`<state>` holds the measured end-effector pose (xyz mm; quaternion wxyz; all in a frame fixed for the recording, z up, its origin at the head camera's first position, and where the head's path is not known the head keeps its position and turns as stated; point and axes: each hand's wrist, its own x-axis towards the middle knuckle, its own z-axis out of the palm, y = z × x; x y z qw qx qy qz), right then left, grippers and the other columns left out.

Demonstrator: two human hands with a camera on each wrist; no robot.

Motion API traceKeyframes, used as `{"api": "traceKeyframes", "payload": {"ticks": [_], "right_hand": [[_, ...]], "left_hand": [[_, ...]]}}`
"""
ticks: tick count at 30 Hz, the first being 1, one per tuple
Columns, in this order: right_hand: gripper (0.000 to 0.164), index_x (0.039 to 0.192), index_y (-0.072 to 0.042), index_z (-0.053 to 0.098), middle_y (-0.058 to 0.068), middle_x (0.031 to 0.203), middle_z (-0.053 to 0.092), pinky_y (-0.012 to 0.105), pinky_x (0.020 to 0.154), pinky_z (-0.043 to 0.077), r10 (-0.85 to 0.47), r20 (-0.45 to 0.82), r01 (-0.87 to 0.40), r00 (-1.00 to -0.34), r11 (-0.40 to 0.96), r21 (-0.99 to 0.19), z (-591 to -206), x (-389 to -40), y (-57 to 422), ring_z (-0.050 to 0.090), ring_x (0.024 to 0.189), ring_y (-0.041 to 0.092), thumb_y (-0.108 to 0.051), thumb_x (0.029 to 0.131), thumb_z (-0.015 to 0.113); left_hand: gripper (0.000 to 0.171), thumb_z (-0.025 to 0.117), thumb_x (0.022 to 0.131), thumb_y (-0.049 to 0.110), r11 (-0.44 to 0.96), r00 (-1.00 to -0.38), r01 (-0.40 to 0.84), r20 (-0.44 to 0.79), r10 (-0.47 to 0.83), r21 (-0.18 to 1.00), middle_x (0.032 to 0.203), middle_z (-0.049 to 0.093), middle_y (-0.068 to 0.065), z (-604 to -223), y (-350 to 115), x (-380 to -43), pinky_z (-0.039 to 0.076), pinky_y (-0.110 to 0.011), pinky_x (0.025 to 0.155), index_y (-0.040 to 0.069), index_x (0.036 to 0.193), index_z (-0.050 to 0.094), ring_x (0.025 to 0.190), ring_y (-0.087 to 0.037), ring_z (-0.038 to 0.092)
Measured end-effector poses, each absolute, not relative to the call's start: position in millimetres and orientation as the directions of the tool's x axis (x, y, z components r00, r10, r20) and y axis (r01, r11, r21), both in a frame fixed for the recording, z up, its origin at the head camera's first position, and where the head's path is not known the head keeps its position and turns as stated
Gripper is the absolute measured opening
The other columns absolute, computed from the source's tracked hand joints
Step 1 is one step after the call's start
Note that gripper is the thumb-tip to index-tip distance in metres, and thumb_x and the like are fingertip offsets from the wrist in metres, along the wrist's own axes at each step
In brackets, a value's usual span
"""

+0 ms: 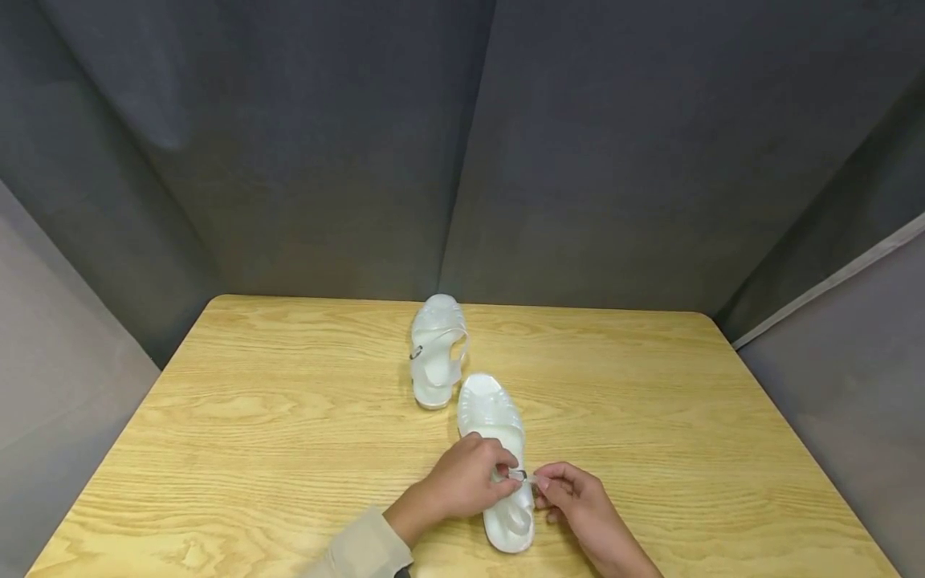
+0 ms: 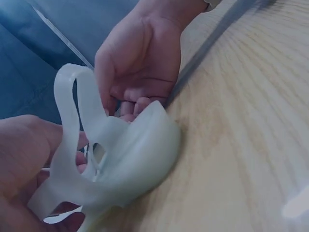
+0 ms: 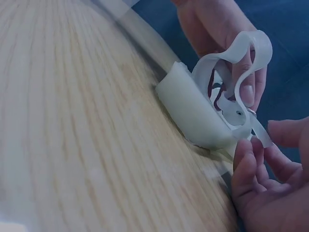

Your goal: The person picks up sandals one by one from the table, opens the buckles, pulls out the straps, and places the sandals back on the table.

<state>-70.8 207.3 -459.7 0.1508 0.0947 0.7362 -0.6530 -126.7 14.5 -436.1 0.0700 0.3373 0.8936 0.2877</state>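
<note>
one sandal strap [image 1: 531,479] pinched by left hand [image 1: 470,475], right hand [image 1: 580,502]

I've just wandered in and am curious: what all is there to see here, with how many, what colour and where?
Far sandal: one, whitish, on the table's far half
Near sandal: one, whitish, on the table, toe pointing away
Buckles: two, metallic, one on each sandal
Table: one, yellowish wood, under both sandals
Curtain backdrop: one, dark grey, behind the table
Side panels: two, paler grey, left and right
Sleeve: one, beige, on the left arm
Left hand: one, bare, at the near sandal's buckle
Right hand: one, bare, pinching its strap
</note>
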Motion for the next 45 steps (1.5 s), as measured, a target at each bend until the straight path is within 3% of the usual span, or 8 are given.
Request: {"api": "traceKeyframes", "payload": {"ticks": [18,45], "right_hand": [[0.031,0.112,0.008,0.054,0.004,0.085,0.063,0.023,0.063,0.049,-0.042,-0.359,0.352,-0.932,0.115,-0.929,-460,-76,203,0.056,0.077,0.015,-0.016,0.092,0.058],[0.025,0.104,0.013,0.059,0.003,0.082,0.062,0.023,0.065,0.05,-0.054,-0.305,0.296,-0.951,0.123,-0.947,-451,-81,195,0.054,0.071,0.009,-0.008,0.091,0.059]], "left_hand": [[0.016,0.072,0.082,0.027,0.539,-0.778,0.544,0.145,0.611,0.643,0.076,0.058,0.016,-453,14,-126,0.035,-0.013,0.064,0.019,0.095,0.074,0.072,0.0,0.042],[0.013,0.072,0.081,0.019,0.42,-0.762,0.554,0.234,0.604,0.719,0.083,0.063,0.01,-465,16,-124,0.039,-0.012,0.069,0.013,0.093,0.074,0.078,0.001,0.045]]}}
